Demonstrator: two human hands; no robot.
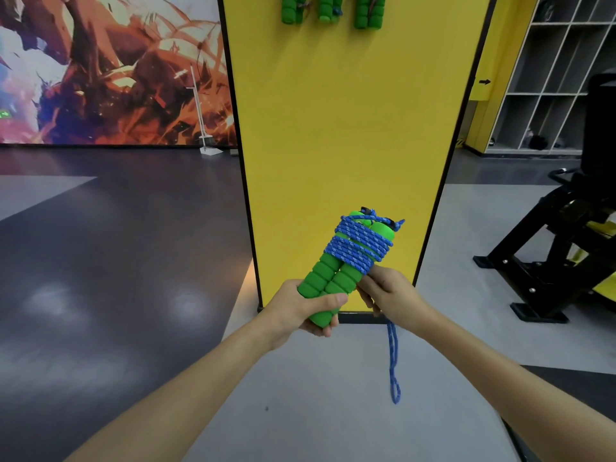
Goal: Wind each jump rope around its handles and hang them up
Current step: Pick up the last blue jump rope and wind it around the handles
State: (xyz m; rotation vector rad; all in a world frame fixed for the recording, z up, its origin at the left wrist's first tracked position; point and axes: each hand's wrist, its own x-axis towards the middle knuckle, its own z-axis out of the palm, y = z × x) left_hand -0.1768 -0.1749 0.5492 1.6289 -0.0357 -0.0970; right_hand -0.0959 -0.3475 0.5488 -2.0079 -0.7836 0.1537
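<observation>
In front of the lower part of the tall yellow panel (350, 128), a smooth flat board edged in black, the person holds a pair of green foam handles (328, 278) side by side. Each handle is a soft-looking cylinder, ribbed into rounded segments, and both tilt up towards the panel. A blue braided rope (360, 243) flecked with white is wound in tight, slightly uneven coils round their upper halves, with the lower segments bare.

The left hand (301, 311) grips the handles' lower ends, with the thumb laid across the front and the fingers curled round behind, the forearm reaching in from the lower left. The right hand (390, 295), palm turned down, pinches the rope just under the lowest coil. From beneath this hand a thin doubled loop (393, 361) of the same rope dangles straight down, below the panel's foot.

High on the panel, at its top edge, hang three more bundles (328, 8) of green ribbed handles. Right of the panel stands a black metal bench frame (566, 255)
</observation>
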